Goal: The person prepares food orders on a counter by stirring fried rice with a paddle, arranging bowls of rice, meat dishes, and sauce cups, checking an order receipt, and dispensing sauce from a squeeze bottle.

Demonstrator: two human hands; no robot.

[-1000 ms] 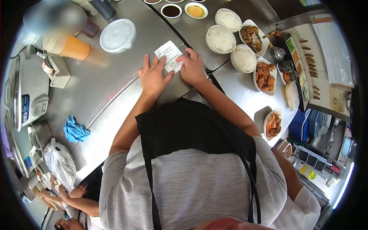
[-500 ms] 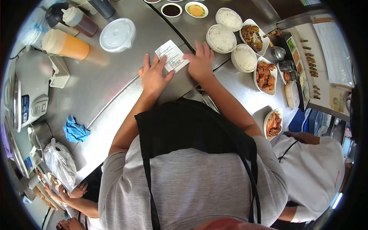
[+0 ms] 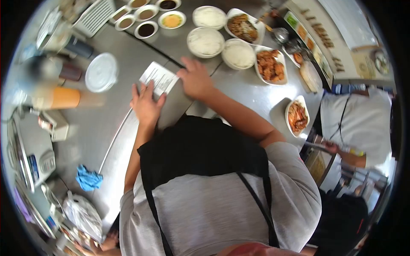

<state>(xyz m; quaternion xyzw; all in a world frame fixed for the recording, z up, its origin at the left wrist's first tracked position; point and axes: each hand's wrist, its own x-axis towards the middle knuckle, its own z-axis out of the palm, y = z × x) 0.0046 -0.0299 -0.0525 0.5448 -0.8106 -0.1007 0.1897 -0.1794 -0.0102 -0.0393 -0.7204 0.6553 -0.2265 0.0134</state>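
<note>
A white printed receipt (image 3: 159,77) lies on the steel counter in front of me. My left hand (image 3: 146,106) rests at its lower left edge, fingers spread and fingertips on the paper. On the other side, my right hand (image 3: 197,80) touches or nearly touches the right corner, its fingers stretched out. Beyond the right hand stand bowls of white rice (image 3: 206,42). A white dish of fried chicken pieces (image 3: 270,65) and a dish of brown sauced food (image 3: 242,28) are beside them.
Small sauce cups (image 3: 146,30) line the back. Left are a lidded container (image 3: 101,72), an orange sauce bottle (image 3: 64,97), a blue cloth (image 3: 89,177) and a plastic bag (image 3: 83,213). A dish of reddish food (image 3: 297,116) sits right, near a co-worker in white (image 3: 363,123).
The view has shifted, so the counter items appear further left and more sauce cups show. Both hands stay around the receipt. The co-worker on the right has changed posture.
</note>
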